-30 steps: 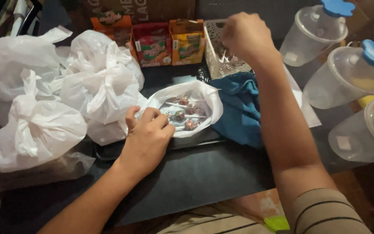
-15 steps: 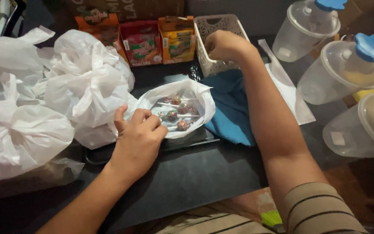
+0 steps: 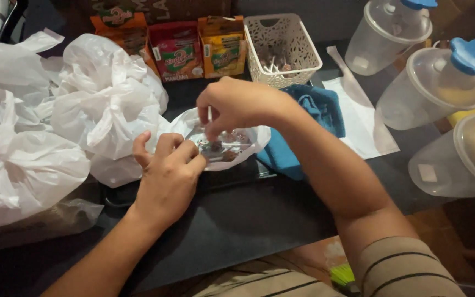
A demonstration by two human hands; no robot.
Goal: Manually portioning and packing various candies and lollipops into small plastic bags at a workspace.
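At the middle of the dark table (image 3: 237, 220), as seen from the head camera, a small open white plastic bag (image 3: 251, 140) of wrapped lollipops (image 3: 224, 149) is held by its near-left edge in the left hand (image 3: 166, 181), whose fingers are closed on the plastic. Directly above the bag's opening the right hand (image 3: 232, 107) is poised, its grip pinched together on a thin white stick (image 3: 210, 114) that stands nearly upright, so the stick's long axis is pointed down into the bag; what hangs at its lower end is hidden behind the fingers. The bag's contents are thus found straight below the right hand and just to the right of the left hand, with both hands close to it, though only the left is seen touching it. Behind the bag a white perforated basket (image 3: 298, 55) with more sticks is set, and a blue cloth (image 3: 317, 107) is spread just to the right. Larger knotted white bags (image 3: 94, 104) are piled on the left, small coloured cartons (image 3: 177, 52) are lined along the back, and clear lidded tubs (image 3: 441, 88) are placed at the right.
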